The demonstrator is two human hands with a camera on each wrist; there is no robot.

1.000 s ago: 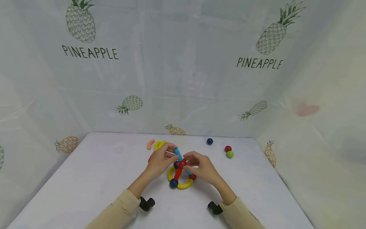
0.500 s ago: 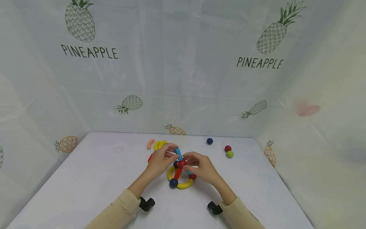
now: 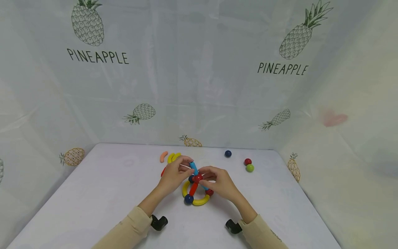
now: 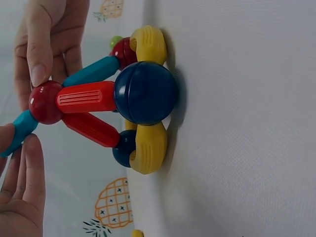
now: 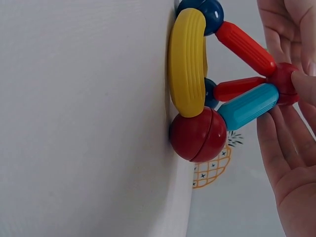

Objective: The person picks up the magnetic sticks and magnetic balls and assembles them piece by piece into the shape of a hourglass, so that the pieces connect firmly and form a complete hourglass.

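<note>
A magnetic stick-and-ball frame stands on the table. Its base is a ring of yellow curved sticks (image 5: pixel 187 61) joined by dark blue balls (image 4: pixel 147 93) and a red ball (image 5: pixel 197 134). Two red sticks (image 4: pixel 86 97) and a light blue stick (image 5: pixel 251 105) slope up from it to a red top ball (image 3: pixel 198 178). My right hand (image 3: pixel 220 182) holds that top ball between thumb and fingers. With thumb and fingertips my left hand (image 3: pixel 174 175) pinches another light blue stick (image 3: pixel 194 168), which leans upward with its lower end at the top ball.
Behind my left hand lie a peach curved stick (image 3: pixel 163 156), yellow curved sticks (image 3: pixel 171 158) and a partly hidden red piece (image 3: pixel 163 171). At the back right are a dark blue ball (image 3: pixel 228 154), a red ball (image 3: pixel 247 161) and a green ball (image 3: pixel 250 168). A pineapple-print curtain (image 3: pixel 199 86) hangs behind the table.
</note>
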